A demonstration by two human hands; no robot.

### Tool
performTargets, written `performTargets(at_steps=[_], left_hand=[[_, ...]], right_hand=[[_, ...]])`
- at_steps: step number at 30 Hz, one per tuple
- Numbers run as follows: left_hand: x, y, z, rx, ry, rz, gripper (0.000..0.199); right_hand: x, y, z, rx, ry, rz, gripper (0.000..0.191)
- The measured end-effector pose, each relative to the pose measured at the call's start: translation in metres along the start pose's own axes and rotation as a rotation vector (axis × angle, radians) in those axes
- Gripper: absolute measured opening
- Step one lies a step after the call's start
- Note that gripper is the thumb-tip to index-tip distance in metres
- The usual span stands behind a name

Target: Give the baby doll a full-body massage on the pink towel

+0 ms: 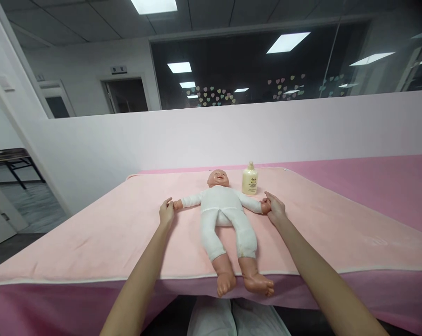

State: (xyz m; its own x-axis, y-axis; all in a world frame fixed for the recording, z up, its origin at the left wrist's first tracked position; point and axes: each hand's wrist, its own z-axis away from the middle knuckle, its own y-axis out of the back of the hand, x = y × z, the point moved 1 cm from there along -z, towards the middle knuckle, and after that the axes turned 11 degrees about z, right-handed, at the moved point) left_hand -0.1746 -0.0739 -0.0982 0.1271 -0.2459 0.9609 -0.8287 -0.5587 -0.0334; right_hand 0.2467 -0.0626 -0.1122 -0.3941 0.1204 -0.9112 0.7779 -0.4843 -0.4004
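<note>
A baby doll [222, 200] with a white cloth body lies on its back, arms spread wide, its bare feet at the table's near edge. My left hand [167, 212] is closed on the doll's hand at the left of the view. On the other side, my right hand [275, 208] grips the doll's other hand between thumb and fingers. Beside the doll's head, to the right, stands a pale yellow pump bottle [250, 179], upright and apart from both hands.
A peach blanket [109, 233] covers the table over a pink cloth [389, 186]. Behind it rises a white half wall [197, 135] topped by a window. To the left, a doorway shows a dark-framed table [17, 161].
</note>
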Motion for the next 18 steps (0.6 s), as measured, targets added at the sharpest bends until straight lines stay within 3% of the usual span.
performTargets(at_steps=[4, 8, 12, 18], left_hand=[[-0.0018, 0.0001, -0.003, 0.093, 0.015, 0.046, 0.038], [0.0008, -0.0018, -0.0022, 0.082, 0.077, 0.077, 0.044], [0.0031, -0.0028, 0.0007, 0.026, 0.114, 0.05, 0.059], [-0.0048, -0.0001, -0.0053, 0.106, 0.159, 0.148, 0.06]], right_hand=[[0.0009, 0.0009, -0.0048, -0.048, -0.061, -0.061, 0.022], [-0.0012, 0.002, -0.0046, -0.147, -0.105, -0.111, 0.017], [-0.0047, 0.0028, -0.0006, -0.149, -0.107, -0.122, 0.022], [-0.0047, 0.0032, -0.0003, -0.149, -0.143, -0.161, 0.028]])
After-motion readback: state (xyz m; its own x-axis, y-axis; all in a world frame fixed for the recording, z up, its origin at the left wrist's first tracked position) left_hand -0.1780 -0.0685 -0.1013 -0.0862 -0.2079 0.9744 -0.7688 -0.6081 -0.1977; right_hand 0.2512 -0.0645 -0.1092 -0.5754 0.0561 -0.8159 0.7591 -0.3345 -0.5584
